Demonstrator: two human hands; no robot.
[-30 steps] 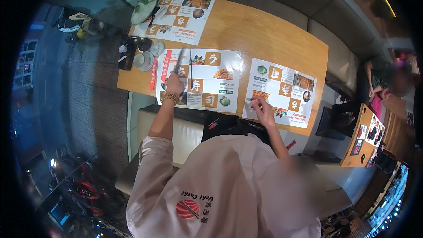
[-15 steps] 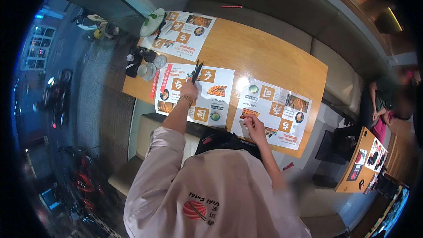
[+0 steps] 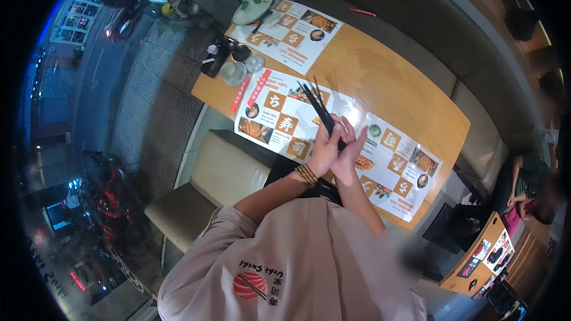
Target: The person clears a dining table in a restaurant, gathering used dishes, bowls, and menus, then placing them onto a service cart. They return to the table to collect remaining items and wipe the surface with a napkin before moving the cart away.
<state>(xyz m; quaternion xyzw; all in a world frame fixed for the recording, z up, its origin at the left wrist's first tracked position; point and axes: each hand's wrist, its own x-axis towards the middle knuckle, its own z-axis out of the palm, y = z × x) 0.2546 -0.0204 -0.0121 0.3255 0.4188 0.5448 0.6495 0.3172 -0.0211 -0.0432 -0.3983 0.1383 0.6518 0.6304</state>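
My left hand [image 3: 323,153], with a beaded bracelet at its wrist, closes around a bundle of black chopsticks [image 3: 315,104]. Their tips point away and to the left, slightly fanned, above the printed paper placemats. My right hand [image 3: 350,156] meets the left one at the near end of the chopsticks, its fingers stretched out and its palm turned to them. Where the hands overlap, the chopstick ends are hidden. Below the hands lie the near left placemat [image 3: 285,123] and the near right placemat [image 3: 389,137].
On the wooden table [image 3: 380,71], a far placemat [image 3: 291,38] lies beside an oval plate with green leaves [image 3: 253,7]. Glass cups [image 3: 233,73], a dark tray [image 3: 215,62] and red paper strips [image 3: 250,92] sit at the left end. A beige seat [image 3: 229,169] stands close by.
My left hand has brought the chopsticks rightward off the left placemat. My right hand has left the right placemat and opened against the left hand. The whole view has shifted.
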